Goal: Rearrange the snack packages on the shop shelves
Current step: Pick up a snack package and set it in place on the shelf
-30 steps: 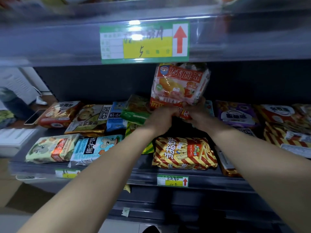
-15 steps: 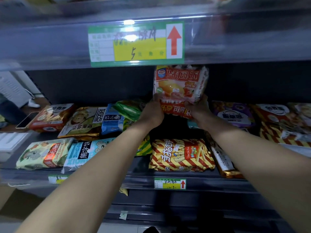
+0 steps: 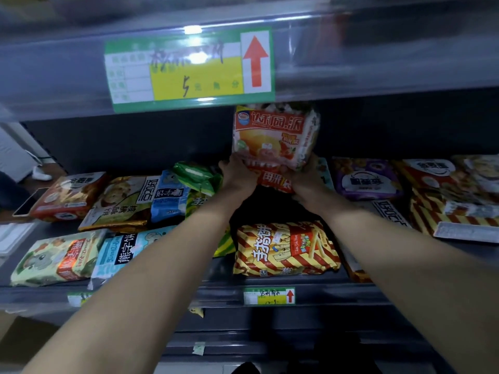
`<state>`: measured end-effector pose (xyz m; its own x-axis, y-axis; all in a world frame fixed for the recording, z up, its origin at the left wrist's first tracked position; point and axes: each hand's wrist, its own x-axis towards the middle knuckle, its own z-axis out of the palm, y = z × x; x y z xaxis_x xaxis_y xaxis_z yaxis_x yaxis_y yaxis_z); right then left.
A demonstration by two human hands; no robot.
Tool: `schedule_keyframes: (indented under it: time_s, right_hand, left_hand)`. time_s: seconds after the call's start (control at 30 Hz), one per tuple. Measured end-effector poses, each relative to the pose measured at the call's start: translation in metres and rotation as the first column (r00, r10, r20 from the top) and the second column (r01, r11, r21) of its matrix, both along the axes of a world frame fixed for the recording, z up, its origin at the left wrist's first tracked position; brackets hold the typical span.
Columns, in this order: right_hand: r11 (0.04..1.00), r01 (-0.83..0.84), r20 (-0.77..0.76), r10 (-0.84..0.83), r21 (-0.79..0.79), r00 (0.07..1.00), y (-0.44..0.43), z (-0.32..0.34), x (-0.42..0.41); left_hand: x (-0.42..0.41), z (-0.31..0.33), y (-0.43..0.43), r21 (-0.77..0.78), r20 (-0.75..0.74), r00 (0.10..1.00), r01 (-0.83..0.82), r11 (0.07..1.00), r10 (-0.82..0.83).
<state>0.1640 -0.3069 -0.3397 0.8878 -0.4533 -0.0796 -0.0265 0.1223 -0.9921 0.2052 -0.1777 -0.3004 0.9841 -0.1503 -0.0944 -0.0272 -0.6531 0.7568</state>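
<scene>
Snack packages [image 3: 118, 201] lie flat across shelf [image 3: 337, 294], 9 to 3 o'clock. Row at 3 runs out of frame, prints there blurred. Upper shelf rail [image 3: 378, 63] spans 12 o'clock, smeared. Glare on its big green-yellow price label [image 3: 189, 68]: handwriting barely legible, red up-arrow clear. Forearms come in from 7 and 5 o'clock; left one covers part of blue bear pack [image 3: 127, 249].

Red-yellow striped bag [image 3: 286, 249] lies flat at 6 o'clock of centre, at shelf front, fully visible.

Red-and-white pack [image 3: 272, 136] stands upright at centre, toward 12. Red banner, orange fruit print, pale sides. Its top edge meets the rail's lower edge; touching or not, can't tell. Left hand [image 3: 237, 175] clamps its lower-left edge, right hand [image 3: 306, 179] its lower-right corner, fingertips hidden behind it.

Second red pack [image 3: 275, 183] sits just below, between the hands; held or lying, can't tell. Small price label [image 3: 268, 296] at 6 o'clock on shelf front. Phone [image 3: 27, 202] at 9, partly hidden.
</scene>
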Motion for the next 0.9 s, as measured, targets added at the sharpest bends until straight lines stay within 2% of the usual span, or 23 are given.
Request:
schedule_keyframes:
  time_s: [0.07,0.2,0.3,0.37,0.5,0.67,0.73,0.8,0.83,0.9]
  right_hand:
    - [0.997,0.032,0.010,-0.032,-0.067,0.999,-0.007,0.006,0.002]
    - [0.978,0.072,-0.011,-0.076,-0.195,0.997,-0.031,0.012,0.006]
    - [0.976,0.078,-0.044,-0.089,-0.203,0.995,-0.037,0.007,0.004]
    - [0.973,0.070,-0.046,-0.082,-0.218,0.996,-0.036,0.005,0.004]
    - [0.966,0.068,-0.063,-0.086,-0.251,0.994,-0.034,0.008,0.007]
    - [0.984,0.075,-0.060,-0.085,-0.159,0.995,-0.020,0.010,0.012]
    - [0.989,0.055,-0.072,-0.065,-0.138,0.995,-0.014,0.010,0.015]
    - [0.990,0.000,-0.082,-0.012,-0.140,0.997,-0.008,0.008,0.017]
    - [0.987,-0.032,-0.091,0.018,-0.155,0.996,-0.005,0.007,0.018]
    - [0.976,-0.080,-0.124,0.056,-0.201,0.991,0.001,0.003,0.018]
  left_hand:
    - [0.000,-0.001,0.000,0.181,0.057,0.998,0.028,0.983,-0.039]
    - [-0.006,-0.004,0.008,0.345,0.250,0.958,0.046,0.938,-0.139]
    - [-0.009,-0.006,0.014,0.608,0.369,0.875,0.028,0.793,-0.314]
    - [-0.007,-0.003,0.016,0.709,0.388,0.826,0.015,0.705,-0.409]
    - [-0.003,0.006,0.023,0.780,0.399,0.787,-0.020,0.626,-0.471]
    - [-0.004,0.019,0.043,0.784,0.451,0.766,-0.094,0.614,-0.458]
    - [-0.006,0.015,0.053,0.783,0.521,0.726,-0.198,0.589,-0.448]
    - [-0.012,0.017,0.053,0.786,0.591,0.677,-0.362,0.502,-0.438]
    - [-0.015,0.017,0.050,0.814,0.558,0.709,-0.367,0.450,-0.431]
    - [-0.018,0.011,0.037,0.894,0.404,0.823,-0.261,0.364,-0.401]
